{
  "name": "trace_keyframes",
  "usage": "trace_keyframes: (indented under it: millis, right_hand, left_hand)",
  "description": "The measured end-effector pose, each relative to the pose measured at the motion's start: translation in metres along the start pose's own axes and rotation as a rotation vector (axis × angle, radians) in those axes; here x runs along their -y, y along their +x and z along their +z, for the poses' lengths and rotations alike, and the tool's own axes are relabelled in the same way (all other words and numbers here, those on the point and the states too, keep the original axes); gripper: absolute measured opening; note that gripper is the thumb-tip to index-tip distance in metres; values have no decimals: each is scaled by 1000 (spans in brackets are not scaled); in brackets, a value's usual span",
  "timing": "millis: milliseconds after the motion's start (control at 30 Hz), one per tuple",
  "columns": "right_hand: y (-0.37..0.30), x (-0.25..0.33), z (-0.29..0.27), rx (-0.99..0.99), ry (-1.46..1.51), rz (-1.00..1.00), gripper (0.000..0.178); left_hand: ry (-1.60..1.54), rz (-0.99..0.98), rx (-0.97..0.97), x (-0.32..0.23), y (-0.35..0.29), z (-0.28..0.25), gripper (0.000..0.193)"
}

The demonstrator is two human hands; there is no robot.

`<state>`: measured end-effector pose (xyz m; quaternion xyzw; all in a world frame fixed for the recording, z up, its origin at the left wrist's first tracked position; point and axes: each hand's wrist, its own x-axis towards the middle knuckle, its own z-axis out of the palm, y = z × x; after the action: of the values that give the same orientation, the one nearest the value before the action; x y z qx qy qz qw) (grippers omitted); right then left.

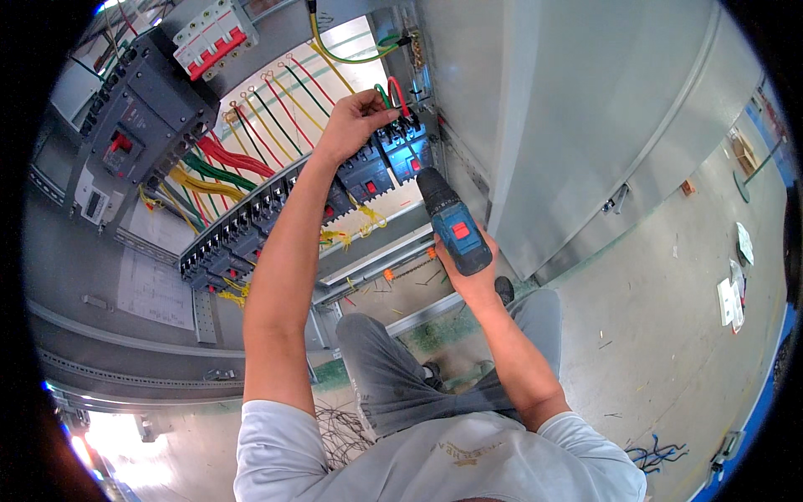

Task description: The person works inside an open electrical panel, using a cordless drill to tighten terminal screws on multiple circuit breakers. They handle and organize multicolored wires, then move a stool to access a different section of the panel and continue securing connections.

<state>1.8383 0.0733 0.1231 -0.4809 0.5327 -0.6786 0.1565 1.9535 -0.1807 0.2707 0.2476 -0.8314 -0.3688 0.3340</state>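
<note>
My right hand (pixel 473 283) is wrapped round the grip of a blue and black cordless drill (pixel 460 238). The drill's black chuck points up toward the circuit breaker (pixel 407 156) at the right end of a row, and its lamp lights that breaker's face blue. At the top terminals of this breaker, the fingers of my left hand (pixel 358 125) are pinched at the end of a short green wire (pixel 381 92); the exact contact is partly hidden. Right beside the fingertips, a red wire (pixel 396 86) bends down into the same terminals.
A large main breaker (pixel 138 125) with thick red, green and yellow cables stands left. Several thin wires with ring lugs (pixel 280 109) rise behind the row. The open grey cabinet door (pixel 585 125) borders the right. Wire scraps (pixel 657 452) lie on the floor.
</note>
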Motion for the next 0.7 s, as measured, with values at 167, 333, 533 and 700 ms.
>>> trace_keyframes:
  millis: [167, 333, 533, 700]
  right_hand:
    - [2, 4, 1, 2, -14, 22, 44]
    - [7, 4, 1, -29, -67, -65, 40]
    - [9, 21, 2, -73, -85, -90, 28]
    - [10, 18, -8, 65, 9, 110, 49]
  left_hand:
    - [-4, -9, 11, 3, 2, -2, 20]
    - [50, -36, 16, 4, 4, -2, 19]
    - [36, -21, 6, -1, 1, 0, 18]
    - [15, -17, 17, 1, 1, -4, 20]
